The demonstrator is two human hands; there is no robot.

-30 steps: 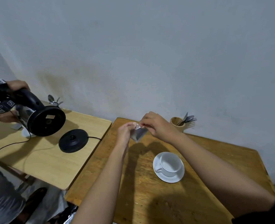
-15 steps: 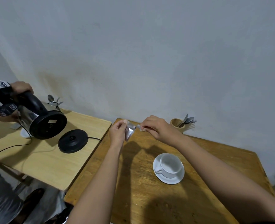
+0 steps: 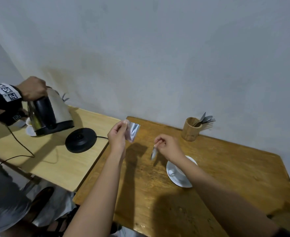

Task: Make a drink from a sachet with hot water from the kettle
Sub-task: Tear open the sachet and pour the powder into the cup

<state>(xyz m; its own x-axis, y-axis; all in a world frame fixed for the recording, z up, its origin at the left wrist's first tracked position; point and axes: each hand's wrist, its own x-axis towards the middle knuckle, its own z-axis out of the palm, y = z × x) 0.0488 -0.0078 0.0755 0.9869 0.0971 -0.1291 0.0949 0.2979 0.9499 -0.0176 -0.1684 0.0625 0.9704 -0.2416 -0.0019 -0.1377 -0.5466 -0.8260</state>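
Sachet point(image 3: 132, 132) in left hand point(image 3: 117, 136); right hand point(image 3: 169, 147) pinches apparently torn strip point(image 3: 153, 153).

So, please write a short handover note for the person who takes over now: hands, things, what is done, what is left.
Left hand pinches the opened sachet above the table.
Right hand holds the torn-off strip near the cup on its saucer.
Another person's hand grips the kettle, off its base, on the next table.
Done: sachet torn open.
Left: empty sachet into cup, add hot water.
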